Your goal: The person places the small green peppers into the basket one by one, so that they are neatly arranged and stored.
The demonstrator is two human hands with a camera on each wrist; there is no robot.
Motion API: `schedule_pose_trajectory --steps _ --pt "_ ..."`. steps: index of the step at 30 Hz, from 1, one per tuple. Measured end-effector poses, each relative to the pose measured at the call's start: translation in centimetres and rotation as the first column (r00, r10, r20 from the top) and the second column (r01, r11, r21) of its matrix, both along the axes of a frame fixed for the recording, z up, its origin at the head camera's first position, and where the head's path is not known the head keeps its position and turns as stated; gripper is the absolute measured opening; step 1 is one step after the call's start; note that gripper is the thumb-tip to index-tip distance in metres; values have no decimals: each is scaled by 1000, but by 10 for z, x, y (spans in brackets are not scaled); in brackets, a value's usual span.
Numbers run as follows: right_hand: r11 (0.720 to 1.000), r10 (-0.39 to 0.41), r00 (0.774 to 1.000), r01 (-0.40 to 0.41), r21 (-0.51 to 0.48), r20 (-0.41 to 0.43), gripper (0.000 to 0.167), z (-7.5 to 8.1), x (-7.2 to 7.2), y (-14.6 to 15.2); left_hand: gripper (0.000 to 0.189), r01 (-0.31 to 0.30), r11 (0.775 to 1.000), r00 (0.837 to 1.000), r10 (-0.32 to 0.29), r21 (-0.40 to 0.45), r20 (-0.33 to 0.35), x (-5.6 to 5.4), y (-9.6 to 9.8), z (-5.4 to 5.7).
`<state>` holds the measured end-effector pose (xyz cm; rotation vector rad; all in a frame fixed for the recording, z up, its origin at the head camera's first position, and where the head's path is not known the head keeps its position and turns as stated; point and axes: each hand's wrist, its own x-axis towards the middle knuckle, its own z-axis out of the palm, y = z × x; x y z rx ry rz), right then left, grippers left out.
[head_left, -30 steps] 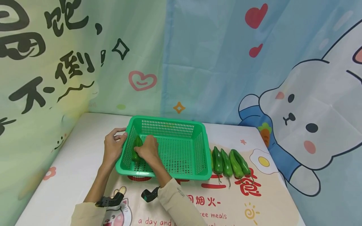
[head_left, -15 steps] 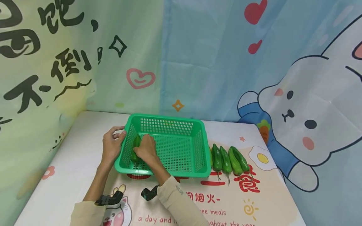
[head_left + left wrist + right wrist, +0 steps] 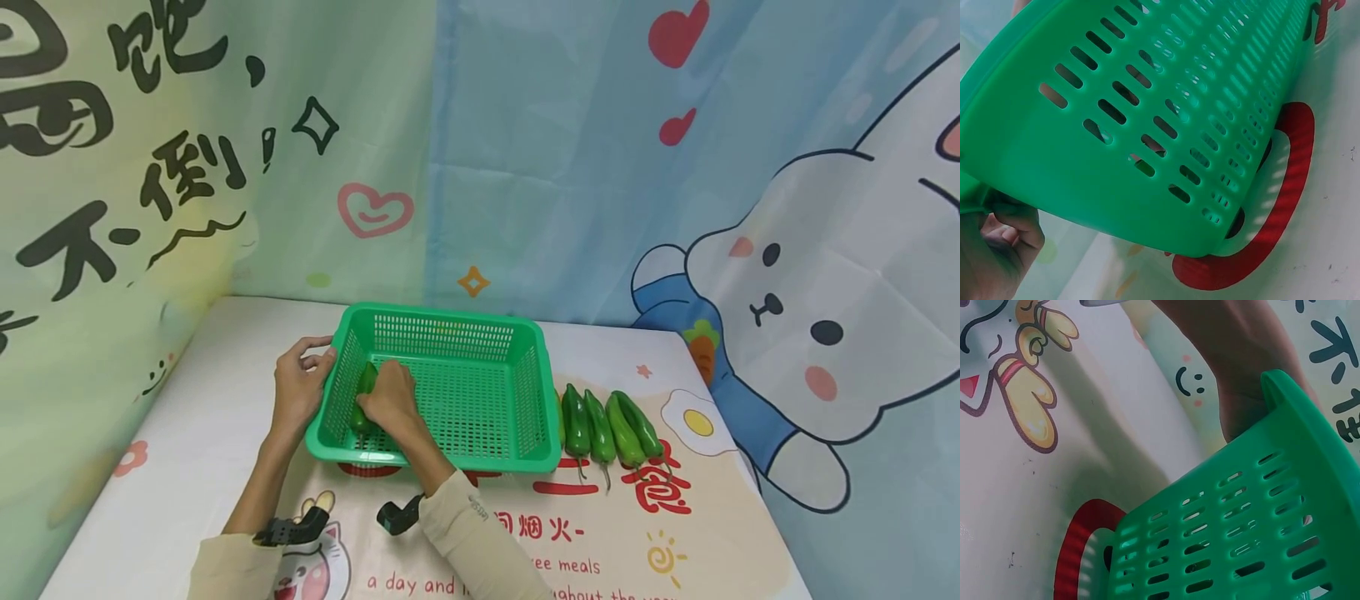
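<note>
A green plastic basket (image 3: 480,460) with slotted walls sits on the table. My left hand (image 3: 298,387) holds its left rim, and the fingers of that hand (image 3: 1007,247) show curled at the rim in the left wrist view. Inside the basket, by the left wall, lies a long green pepper (image 3: 363,417). My right hand (image 3: 392,396) reaches over the front rim and grips this pepper from its right side; most of its fingertips are hidden. In the right wrist view the basket wall (image 3: 1247,519) covers my right hand.
Several green peppers (image 3: 600,429) lie side by side just right of the basket, stems toward me. One at the basket's right edge is partly hidden. A printed cloth (image 3: 547,550) covers the table, and a cartoon curtain (image 3: 510,167) hangs behind it.
</note>
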<state>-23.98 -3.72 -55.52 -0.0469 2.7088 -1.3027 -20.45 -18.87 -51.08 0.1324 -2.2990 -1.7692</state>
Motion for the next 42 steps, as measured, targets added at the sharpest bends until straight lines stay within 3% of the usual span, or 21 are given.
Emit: schedule_pose_trajectory --steps 5,13,18,25,32,38,41,42 --pt "1000 -10 1000 10 -3 -5 24 5 3 2 35 8 1000 1000 -8 8 -8 1 0 0" --pt "1000 -21 1000 20 -4 -20 27 -3 0 7 36 14 1000 1000 -13 11 -5 1 1 0" --pt "999 -49 999 49 18 -4 34 -6 -1 12 36 16 1000 1000 -16 6 -2 1 2 1" --pt "996 -59 998 60 66 -18 51 7 5 24 36 11 1000 1000 -11 15 -1 1 1 0" --pt "996 -36 999 34 86 22 67 2 -2 39 35 -8 1000 1000 8 11 4 3 0 0" --pt "1000 20 999 -20 8 35 71 -9 -7 54 35 -10 1000 1000 10 4 8 4 0 1" --pt "1000 22 999 -22 -14 25 68 -2 -3 61 36 0 1000 1000 0 14 5 3 1 1" --pt "1000 20 999 -19 -25 33 67 12 4 62 36 4 1000 1000 -4 18 3 3 1 1"
